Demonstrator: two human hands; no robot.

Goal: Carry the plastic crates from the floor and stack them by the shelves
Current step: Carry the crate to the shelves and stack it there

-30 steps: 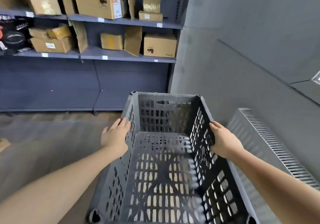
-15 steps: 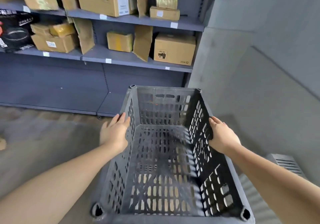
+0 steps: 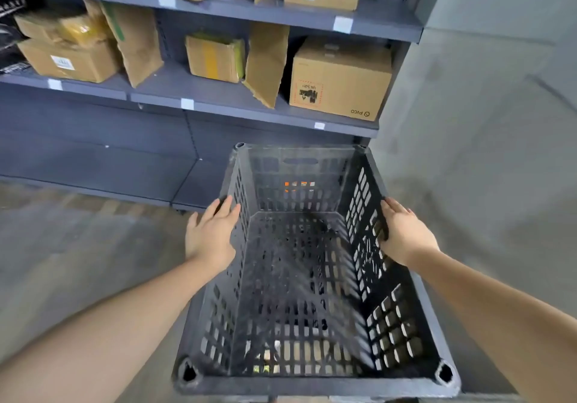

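Observation:
I hold a dark grey slotted plastic crate in front of me, open side up and empty. My left hand presses flat against the outside of its left wall near the rim. My right hand grips its right wall, fingers curled over the rim. The crate's far end points at the grey metal shelves, close to their right end. Through the slots in the far wall a bit of orange shows; what it belongs to is hidden.
Cardboard boxes and loose cardboard sheets fill the two shelves. Below them is a closed grey base panel. A grey wall runs along the right. The floor spreads out on the left.
The shelves have come much closer and larger in view as I walk towards them with the crate. The radiator on the right has left the view. Both hands keep their hold.

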